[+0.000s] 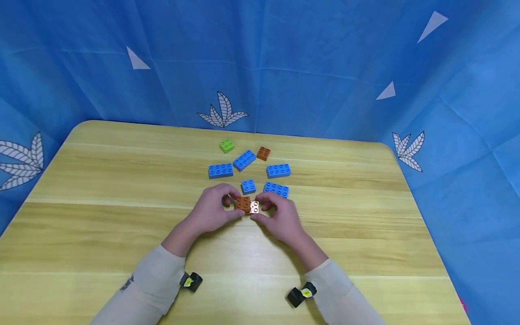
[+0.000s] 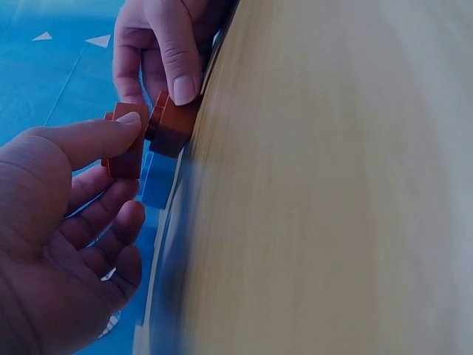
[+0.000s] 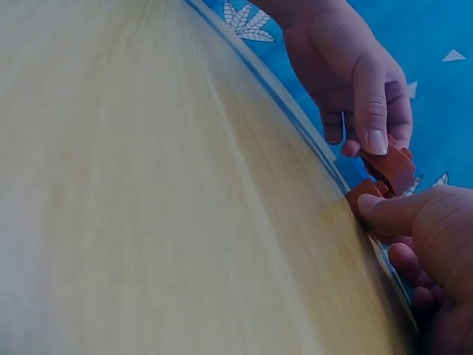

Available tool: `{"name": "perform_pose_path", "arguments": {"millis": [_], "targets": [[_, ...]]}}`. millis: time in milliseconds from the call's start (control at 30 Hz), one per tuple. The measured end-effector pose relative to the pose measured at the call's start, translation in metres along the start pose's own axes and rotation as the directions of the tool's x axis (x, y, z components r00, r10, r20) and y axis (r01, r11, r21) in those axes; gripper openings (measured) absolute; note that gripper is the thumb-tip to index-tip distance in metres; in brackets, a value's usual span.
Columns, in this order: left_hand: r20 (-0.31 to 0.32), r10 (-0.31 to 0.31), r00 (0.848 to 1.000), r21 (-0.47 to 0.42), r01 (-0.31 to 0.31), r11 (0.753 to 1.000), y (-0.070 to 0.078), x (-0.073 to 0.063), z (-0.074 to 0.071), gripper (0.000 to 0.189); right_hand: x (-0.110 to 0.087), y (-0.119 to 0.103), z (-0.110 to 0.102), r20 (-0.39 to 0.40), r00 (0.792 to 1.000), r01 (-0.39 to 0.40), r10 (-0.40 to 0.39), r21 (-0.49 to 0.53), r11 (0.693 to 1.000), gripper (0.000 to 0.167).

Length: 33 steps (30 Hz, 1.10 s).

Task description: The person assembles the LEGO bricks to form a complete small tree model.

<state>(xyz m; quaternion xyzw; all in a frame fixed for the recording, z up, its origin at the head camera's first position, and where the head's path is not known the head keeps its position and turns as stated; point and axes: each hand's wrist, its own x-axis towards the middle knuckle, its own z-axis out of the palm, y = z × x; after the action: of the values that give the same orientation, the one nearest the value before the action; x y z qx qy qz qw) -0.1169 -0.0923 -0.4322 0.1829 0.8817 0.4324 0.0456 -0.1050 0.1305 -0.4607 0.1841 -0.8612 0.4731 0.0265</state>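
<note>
Between thumb and fingers, my left hand pinches a brown square toy brick with studs on top. My right hand grips a second brown brick, whose studs shine white with glare in the head view. The left brick sits higher and partly overlaps the studded face of the right one. In the right wrist view the left brick looks tilted against the right brick. Whether the two are pressed fully together I cannot tell. A small blue brick lies just beyond the hands.
Farther back on the wooden table lie several long blue bricks, a green brick and another brown brick. One blue brick lies close behind my right fingers. A blue curtain hangs behind the table.
</note>
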Motion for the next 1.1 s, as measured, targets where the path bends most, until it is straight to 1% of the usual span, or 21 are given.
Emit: {"name": "perform_pose_path", "arguments": {"millis": [100,167,233,333,433,700,967,1100], "targets": [[0.019,0.031,0.999,-0.011,-0.031,0.999,0.002,0.003,0.004,0.035,-0.001,0.002,-0.002,-0.003,1.000,0.007,-0.006,0.048,0.999,0.046],[0.031,0.047,0.998,-0.016,-0.046,0.999,0.003,0.004,0.006,0.035,-0.002,0.004,-0.003,-0.003,1.000,0.015,-0.015,0.061,0.998,0.049],[0.040,0.059,0.997,-0.017,-0.059,0.998,0.004,0.005,0.008,0.036,-0.003,0.005,-0.003,-0.003,1.000,0.023,-0.023,0.055,0.998,0.049],[0.047,0.061,0.997,-0.020,-0.061,0.998,0.005,0.006,0.010,0.037,-0.002,0.005,-0.004,-0.004,0.999,0.033,-0.033,0.041,0.999,0.049],[0.051,0.068,0.996,-0.032,-0.066,0.997,0.006,0.007,0.011,0.037,-0.002,0.006,-0.004,-0.003,1.000,0.023,-0.023,0.025,0.999,0.047],[0.023,0.096,0.995,-0.029,-0.095,0.995,0.005,0.009,0.016,0.030,-0.001,0.005,-0.003,0.001,1.000,-0.015,0.014,0.008,1.000,0.043],[0.012,0.091,0.996,-0.002,-0.091,0.996,0.005,0.011,0.020,0.029,0.000,0.008,-0.001,-0.006,1.000,-0.013,0.014,0.012,1.000,0.041],[0.013,0.110,0.994,0.011,-0.111,0.994,0.007,0.012,0.020,0.029,-0.001,0.008,-0.001,-0.015,1.000,-0.021,0.021,-0.001,1.000,0.041]]}}
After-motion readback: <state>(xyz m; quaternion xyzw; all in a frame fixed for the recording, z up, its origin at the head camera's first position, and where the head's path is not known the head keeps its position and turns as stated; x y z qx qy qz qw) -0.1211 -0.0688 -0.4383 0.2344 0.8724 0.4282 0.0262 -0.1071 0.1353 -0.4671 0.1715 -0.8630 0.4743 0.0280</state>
